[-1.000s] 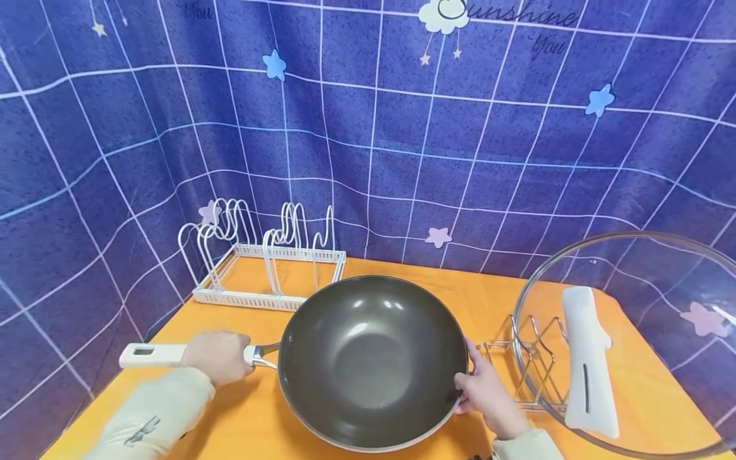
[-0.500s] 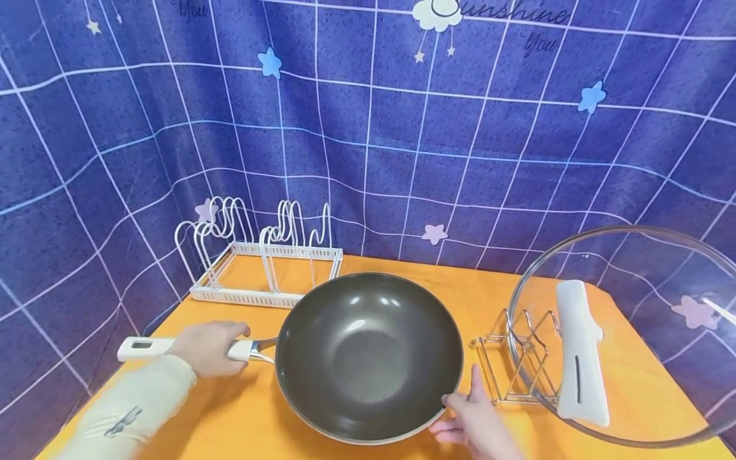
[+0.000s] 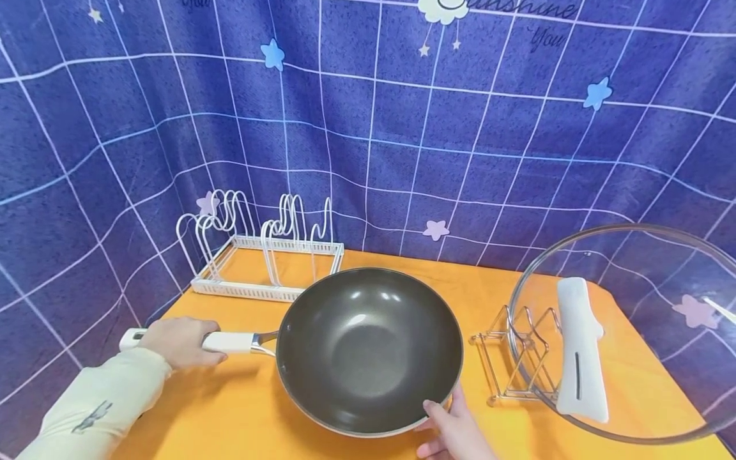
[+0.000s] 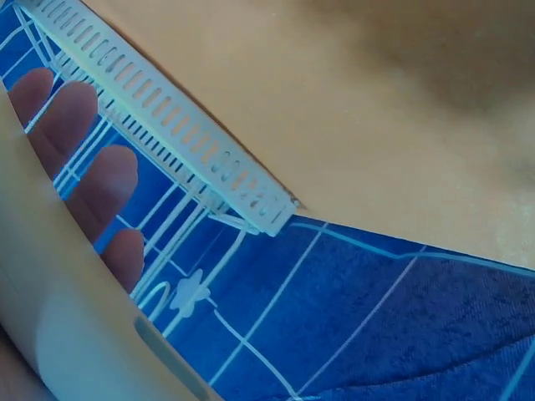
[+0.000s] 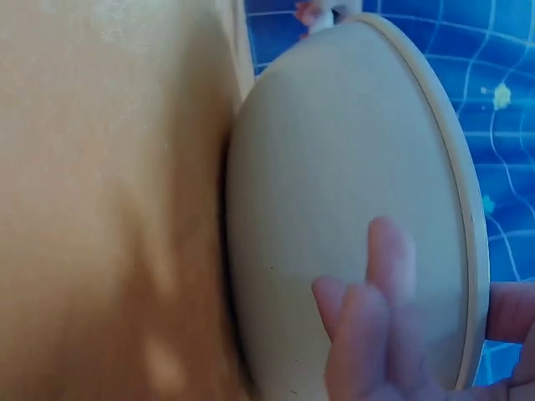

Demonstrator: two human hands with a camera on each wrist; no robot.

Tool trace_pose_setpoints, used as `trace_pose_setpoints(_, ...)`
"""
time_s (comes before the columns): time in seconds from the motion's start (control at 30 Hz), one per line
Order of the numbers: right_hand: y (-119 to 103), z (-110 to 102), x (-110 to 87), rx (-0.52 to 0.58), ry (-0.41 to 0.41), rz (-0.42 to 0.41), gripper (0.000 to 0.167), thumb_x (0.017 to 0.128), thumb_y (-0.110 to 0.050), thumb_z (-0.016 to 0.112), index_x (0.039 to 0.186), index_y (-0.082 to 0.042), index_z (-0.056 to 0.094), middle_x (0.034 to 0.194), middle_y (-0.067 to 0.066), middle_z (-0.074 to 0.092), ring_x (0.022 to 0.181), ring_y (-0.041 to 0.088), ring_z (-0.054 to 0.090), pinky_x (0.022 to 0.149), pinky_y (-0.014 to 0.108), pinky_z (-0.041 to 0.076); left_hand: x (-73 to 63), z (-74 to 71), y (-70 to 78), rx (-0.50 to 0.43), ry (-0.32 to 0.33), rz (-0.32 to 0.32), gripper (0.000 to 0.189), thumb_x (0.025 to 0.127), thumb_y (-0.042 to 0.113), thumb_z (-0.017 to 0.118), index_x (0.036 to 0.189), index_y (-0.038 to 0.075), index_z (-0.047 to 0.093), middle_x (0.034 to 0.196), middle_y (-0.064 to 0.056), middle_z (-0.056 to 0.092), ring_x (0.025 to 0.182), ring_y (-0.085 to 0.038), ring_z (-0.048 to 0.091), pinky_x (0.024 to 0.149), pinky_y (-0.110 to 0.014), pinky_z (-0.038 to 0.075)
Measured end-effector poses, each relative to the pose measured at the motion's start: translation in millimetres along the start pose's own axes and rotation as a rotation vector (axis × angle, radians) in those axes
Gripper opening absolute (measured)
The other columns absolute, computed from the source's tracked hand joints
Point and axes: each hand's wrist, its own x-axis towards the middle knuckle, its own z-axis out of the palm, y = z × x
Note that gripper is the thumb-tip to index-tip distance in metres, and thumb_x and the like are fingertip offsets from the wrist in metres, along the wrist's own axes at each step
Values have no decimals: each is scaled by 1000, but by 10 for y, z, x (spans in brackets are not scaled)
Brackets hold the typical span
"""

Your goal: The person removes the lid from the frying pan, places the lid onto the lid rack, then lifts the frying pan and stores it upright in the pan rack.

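A dark-lined wok [image 3: 370,358] with a pale outer wall [image 5: 334,167] sits upright at the middle of the orange table. Its long white handle [image 3: 230,342] points left. My left hand [image 3: 179,343] lies across the outer part of this handle, thumb on the near side and fingers reaching over the far side. In the left wrist view, fingertips [image 4: 113,171] curve past the handle. At the wok's near right rim my right hand [image 3: 451,429] holds the edge, thumb on top and fingers [image 5: 389,259] against the outer wall.
A white wire rack [image 3: 247,291] stands behind the wok at the left. On the right, a large glass lid [image 3: 632,227] with a white handle [image 3: 581,351] leans upright in a metal rack [image 3: 508,396]. A blue gridded curtain [image 3: 368,128] borders the table's back and sides.
My left hand has slid leftward along the handle towards its end. My right hand has moved down and left around the rim. The wok has stayed nearly in place.
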Motion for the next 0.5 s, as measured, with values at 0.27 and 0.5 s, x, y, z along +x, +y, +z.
trace_pose_setpoints(0.27,102,125,9,-19,116,-80,88,95,-11,47,145,-12,-25,83,14,64,54,22,63,51,32,52,164,100,138,-29,-33,82,29,70,47,72,77,23,57,62,13,48,54,-10,43,47,-31,38)
trace_pose_setpoints(0.5,212,246,0,414,66,-12,101,95,-6,51,135,-16,-42,141,37,25,97,30,66,67,37,58,236,107,270,-56,-6,100,26,70,43,71,72,26,52,61,14,44,54,-9,41,46,-31,36)
